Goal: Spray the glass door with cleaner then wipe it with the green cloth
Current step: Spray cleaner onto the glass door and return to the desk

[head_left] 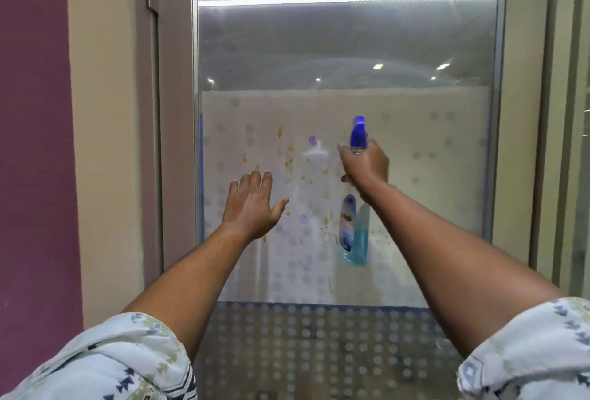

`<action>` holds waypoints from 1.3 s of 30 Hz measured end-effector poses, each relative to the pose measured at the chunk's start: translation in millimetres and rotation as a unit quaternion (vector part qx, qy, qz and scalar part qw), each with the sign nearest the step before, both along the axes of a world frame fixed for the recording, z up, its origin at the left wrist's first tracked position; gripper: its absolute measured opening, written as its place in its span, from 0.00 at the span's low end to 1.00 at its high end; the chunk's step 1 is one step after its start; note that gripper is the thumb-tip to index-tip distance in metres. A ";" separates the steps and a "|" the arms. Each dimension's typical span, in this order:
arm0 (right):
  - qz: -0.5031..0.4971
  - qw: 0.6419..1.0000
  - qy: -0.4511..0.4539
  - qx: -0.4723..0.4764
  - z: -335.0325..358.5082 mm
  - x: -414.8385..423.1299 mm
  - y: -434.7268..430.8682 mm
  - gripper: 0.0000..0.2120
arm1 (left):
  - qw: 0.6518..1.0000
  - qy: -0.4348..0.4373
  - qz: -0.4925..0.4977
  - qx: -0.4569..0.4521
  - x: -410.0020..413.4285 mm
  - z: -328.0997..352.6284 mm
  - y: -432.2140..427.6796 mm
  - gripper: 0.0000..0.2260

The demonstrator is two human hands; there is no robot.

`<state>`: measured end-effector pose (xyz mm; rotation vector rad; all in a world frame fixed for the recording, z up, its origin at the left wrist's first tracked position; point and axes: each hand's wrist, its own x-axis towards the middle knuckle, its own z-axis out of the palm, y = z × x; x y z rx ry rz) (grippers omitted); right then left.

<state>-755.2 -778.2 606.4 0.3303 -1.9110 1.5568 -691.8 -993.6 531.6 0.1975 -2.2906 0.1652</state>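
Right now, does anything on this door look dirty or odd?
Yes. The glass door carries yellow-orange specks and purple smears between the open left hand and the spray bottle held by the right hand.

1. One glass door [348,48], with one frosted dotted band beyond the fingertips of both hands.
2. One spray bottle [356,230] of blue cleaner, wrapped by the fingers of the right hand [367,165]; one blue nozzle head above those fingers.
3. Two hands, two bare forearms, two patterned sleeves [105,358].
4. One left hand [252,205], empty, with five spread fingers.
5. Three purple blotches [312,140] countable on the glass, all between the two sets of fingers or just below them.
6. Many small yellow-orange flecks [280,132], too many and too blurred to count, scattered above and between the fingers.
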 end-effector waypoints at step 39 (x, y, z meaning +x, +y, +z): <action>0.019 0.982 -0.183 0.045 -200.2 -3.5 181.5 0.10 | 0.993 -0.108 0.008 0.035 32.2 -121.2 159.9 0.30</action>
